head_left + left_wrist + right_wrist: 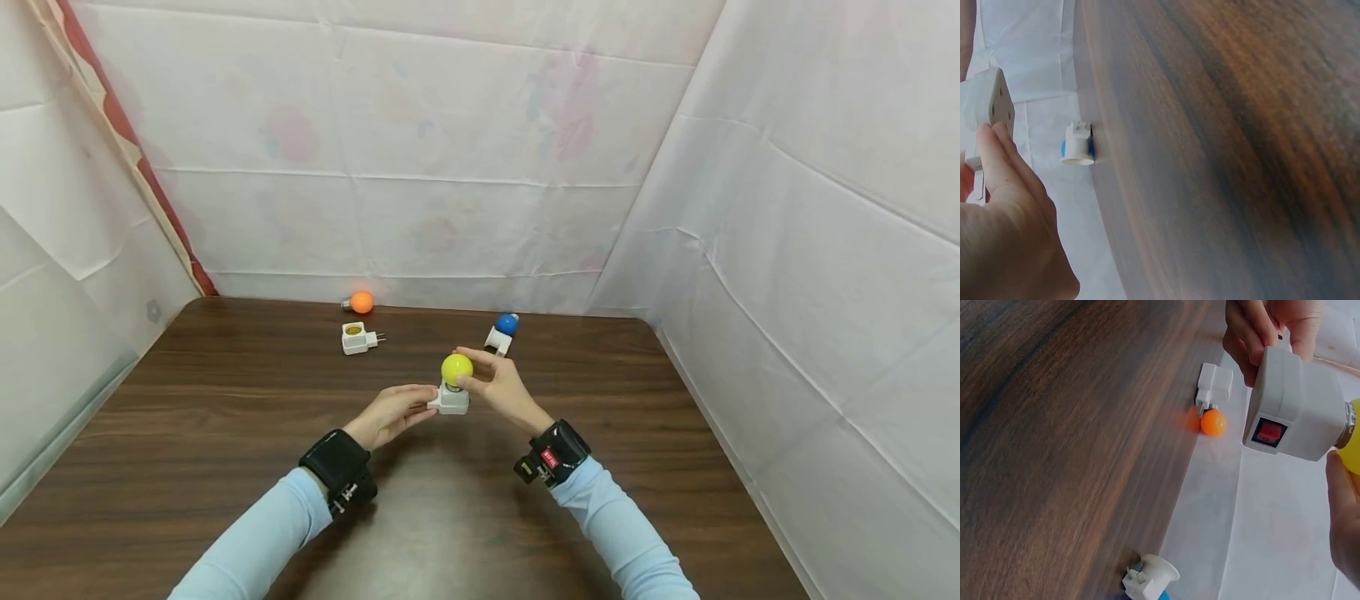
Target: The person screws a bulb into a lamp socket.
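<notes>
My left hand (395, 410) pinches a white plug-in bulb socket (452, 402) at its plug end. A red rocker switch (1269, 432) shows on the socket's side in the right wrist view. My right hand (504, 388) holds a yellow light bulb (457, 367) between thumb and fingers. The bulb stands upright at the socket's mouth, and part of its metal screw base (1349, 425) shows between glass and socket. In the left wrist view, the left hand's fingers lie along the socket (988, 103); the bulb is out of sight there.
Toward the back left lies an orange bulb (362, 302), with a second white socket (354, 339) in front of it. A blue bulb (507, 324) sits in another white socket (498, 341) at the back right. White cloth walls (420, 150) border the wooden table (247, 400).
</notes>
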`<state>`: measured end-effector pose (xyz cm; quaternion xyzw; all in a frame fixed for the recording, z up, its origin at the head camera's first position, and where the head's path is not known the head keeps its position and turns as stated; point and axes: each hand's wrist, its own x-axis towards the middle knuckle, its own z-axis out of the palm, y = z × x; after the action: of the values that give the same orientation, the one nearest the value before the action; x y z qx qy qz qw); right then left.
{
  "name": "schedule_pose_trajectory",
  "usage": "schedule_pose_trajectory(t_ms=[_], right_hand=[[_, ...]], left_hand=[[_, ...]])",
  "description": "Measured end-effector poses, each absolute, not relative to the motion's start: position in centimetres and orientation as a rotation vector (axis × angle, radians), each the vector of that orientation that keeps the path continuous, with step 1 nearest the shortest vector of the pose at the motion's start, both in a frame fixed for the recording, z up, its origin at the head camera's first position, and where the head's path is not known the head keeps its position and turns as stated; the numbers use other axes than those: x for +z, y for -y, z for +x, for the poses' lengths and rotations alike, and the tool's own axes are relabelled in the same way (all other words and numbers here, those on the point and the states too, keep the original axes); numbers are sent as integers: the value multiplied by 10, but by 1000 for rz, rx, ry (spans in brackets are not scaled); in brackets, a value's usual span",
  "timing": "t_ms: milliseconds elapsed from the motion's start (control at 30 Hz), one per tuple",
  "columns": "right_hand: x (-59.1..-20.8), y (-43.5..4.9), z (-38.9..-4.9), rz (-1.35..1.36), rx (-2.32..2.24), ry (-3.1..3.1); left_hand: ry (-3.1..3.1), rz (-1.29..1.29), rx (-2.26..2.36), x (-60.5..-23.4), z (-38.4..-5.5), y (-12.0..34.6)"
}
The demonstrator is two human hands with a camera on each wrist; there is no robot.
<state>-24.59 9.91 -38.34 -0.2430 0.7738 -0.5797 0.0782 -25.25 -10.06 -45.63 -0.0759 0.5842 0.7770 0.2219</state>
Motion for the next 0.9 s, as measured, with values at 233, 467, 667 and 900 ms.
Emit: schedule_pose_trajectory(t_ms=[233, 467, 667, 900], right_hand=[[-387, -97, -245, -689, -1814, -2318], [-391, -96, -245, -612, -1828, -2315], [-392, -95, -245, -609, -1843, -2305], [-391, -95, -244, -630, -1848, -2300]], left_hand=[[-1619, -187, 2163, -456, -252, 99], [-1638, -183, 2152, -458, -252, 95], [-1659, -183, 2138, -457, -251, 95], [-1656, -188, 2137, -456, -250, 96]])
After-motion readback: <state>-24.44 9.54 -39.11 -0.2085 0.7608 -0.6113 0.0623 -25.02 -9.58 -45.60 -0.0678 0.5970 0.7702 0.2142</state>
